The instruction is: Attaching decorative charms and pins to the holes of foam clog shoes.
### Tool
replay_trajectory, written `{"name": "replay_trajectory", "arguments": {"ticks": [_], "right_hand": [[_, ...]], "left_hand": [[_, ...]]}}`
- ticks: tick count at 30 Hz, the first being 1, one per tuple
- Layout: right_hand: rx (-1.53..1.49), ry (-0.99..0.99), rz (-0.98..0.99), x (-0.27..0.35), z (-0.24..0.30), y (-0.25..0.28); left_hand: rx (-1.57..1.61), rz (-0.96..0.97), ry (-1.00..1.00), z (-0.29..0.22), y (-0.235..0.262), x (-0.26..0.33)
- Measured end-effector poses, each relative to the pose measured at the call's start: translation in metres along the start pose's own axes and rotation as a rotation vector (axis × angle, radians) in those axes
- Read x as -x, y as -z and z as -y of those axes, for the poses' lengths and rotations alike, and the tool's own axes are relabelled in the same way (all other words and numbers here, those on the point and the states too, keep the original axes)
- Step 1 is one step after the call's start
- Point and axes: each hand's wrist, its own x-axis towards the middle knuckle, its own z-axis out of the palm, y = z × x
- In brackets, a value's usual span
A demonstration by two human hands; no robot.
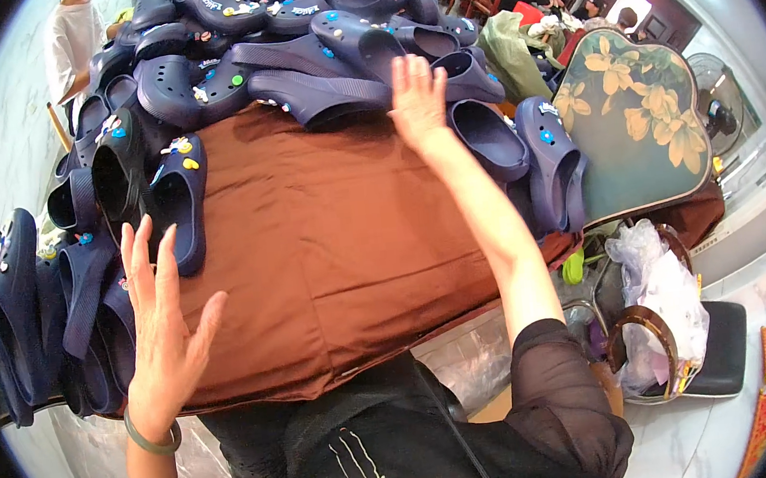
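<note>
My right hand [418,105] reaches to the far side of the brown cloth [309,237], fingers stretched out and nothing held. Its fingertips are against or just over a navy clog [318,96] at the edge of a big heap; actual contact I cannot tell. My left hand [162,339] is raised at the near left with fingers spread and holds nothing. Beside it lie a navy clog with a yellow charm [184,207], a black clog [118,172] and several navy clogs. To the right of my right hand sit an open-topped clog [490,141] and one with blue charms [553,163].
A dark floral panel [635,123] projects at the right. A chair [726,349] with a clear plastic bag [656,296] stands below it. A fan [718,96] is farther right. One person in white [74,43] is at the far left, others sit at the back right.
</note>
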Motion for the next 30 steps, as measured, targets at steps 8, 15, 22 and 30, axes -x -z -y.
{"name": "replay_trajectory", "arguments": {"ticks": [8, 15, 22, 30], "right_hand": [[-0.338, -0.083, 0.09, -0.001, -0.084, -0.012], [-0.699, 0.476, -0.21, 0.027, -0.006, 0.11], [-1.111, 0.835, -0.192, 0.095, 0.107, 0.214], [-1.387, 0.817, -0.324, 0.115, 0.141, 0.23]], "left_hand": [[0.069, 0.117, 0.006, 0.015, 0.001, 0.024], [0.355, 0.182, 0.061, 0.036, -0.043, 0.019], [1.335, 0.37, 0.658, 0.015, -0.091, 0.005], [1.265, 0.397, 0.567, 0.05, -0.104, 0.049]]}}
